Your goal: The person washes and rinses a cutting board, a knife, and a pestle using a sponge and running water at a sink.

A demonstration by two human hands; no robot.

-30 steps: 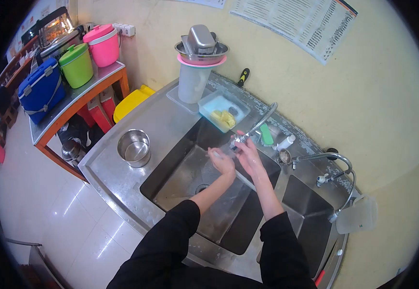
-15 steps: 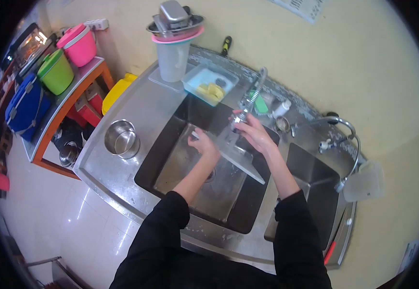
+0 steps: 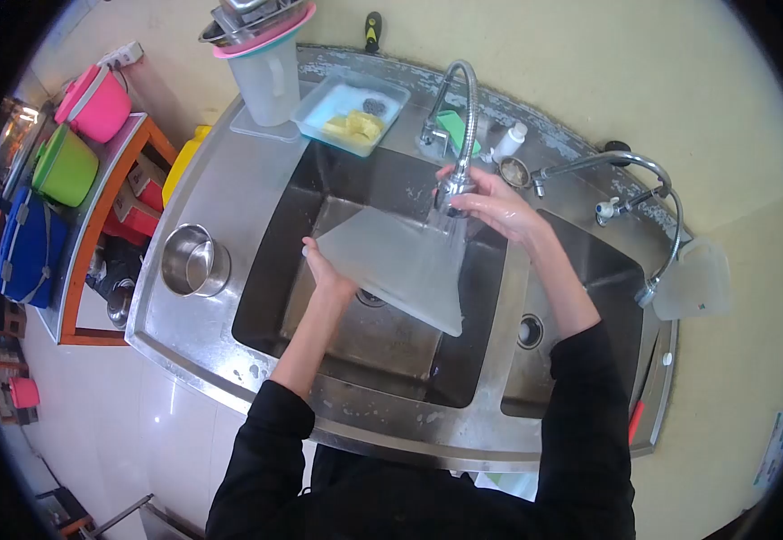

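Observation:
My left hand (image 3: 326,272) grips one edge of a flat, translucent plastic lid (image 3: 391,265), which it holds tilted above the large sink basin (image 3: 355,360). My right hand (image 3: 499,205) is closed around the spray head of the flexible metal faucet (image 3: 469,117). Water runs from the spray head onto the lid's right part. Behind the basin, a plastic tub (image 3: 306,126) contains suds, yellow sponges (image 3: 355,126) and a dark scrubber (image 3: 374,106).
A steel pot (image 3: 195,261) stands on the left counter. A plastic pitcher (image 3: 270,85) with stacked bowls is at the back left. On the right are a smaller basin (image 3: 580,261), a second faucet (image 3: 616,157) and a red-handled tool (image 3: 636,421). A white bottle (image 3: 509,142) stands behind.
The lid has turned so its broad face shows, and water now runs visibly over it. My right hand still holds the spray head. The camera view has shifted.

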